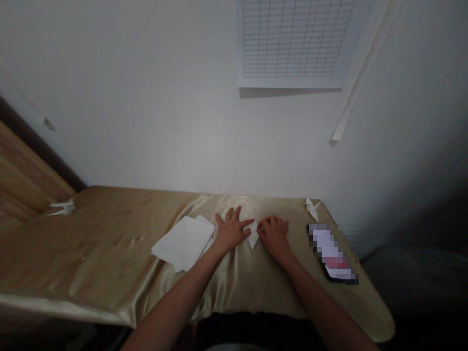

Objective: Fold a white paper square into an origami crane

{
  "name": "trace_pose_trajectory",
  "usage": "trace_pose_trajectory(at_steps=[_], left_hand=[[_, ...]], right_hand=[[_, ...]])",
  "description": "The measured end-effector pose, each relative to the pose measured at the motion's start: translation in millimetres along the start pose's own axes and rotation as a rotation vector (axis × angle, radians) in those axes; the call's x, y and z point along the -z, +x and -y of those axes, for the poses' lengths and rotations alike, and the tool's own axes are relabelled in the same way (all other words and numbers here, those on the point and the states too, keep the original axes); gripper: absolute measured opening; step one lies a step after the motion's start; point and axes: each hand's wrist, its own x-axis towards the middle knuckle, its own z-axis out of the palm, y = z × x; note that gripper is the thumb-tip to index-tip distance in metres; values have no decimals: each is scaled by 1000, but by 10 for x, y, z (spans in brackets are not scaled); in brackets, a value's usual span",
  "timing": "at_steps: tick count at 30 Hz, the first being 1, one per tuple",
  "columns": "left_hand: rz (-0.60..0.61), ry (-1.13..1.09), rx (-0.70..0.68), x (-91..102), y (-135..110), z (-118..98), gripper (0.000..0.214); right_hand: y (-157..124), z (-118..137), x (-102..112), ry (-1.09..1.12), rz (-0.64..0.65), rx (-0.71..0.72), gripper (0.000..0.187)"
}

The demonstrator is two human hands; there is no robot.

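Note:
A small piece of white folded paper point(253, 239), with a pointed lower end, lies on the gold satin cloth between my two hands. My left hand point(231, 231) rests flat at its left side with the fingers spread, the forefinger and thumb reaching onto the paper. On the other side, my right hand point(274, 236) has its fingers bent in, and the thumb and fingertips pinch the paper's right edge. The upper part of the paper is partly hidden by the fingers. A loose stack of white paper sheets point(183, 243) lies just left of my left forearm.
The table's gold cloth point(98, 253) has creases near the stack. A folded paper crane point(312, 208) sits at the far right corner, with a phone point(332, 256) below it. Another white paper figure point(63, 208) lies far left. Behind stands a white wall point(153, 107) with a gridded sheet point(292, 82).

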Motion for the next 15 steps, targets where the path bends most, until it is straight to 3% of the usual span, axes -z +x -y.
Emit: trace_pose_trajectory(at_steps=[5, 15], left_hand=[[24, 45, 11, 41, 39, -3, 36], [157, 36, 33, 92, 90, 38, 45]], right_hand=[[19, -46, 4, 59, -11, 19, 18], [79, -92, -20, 132, 11, -39, 18]])
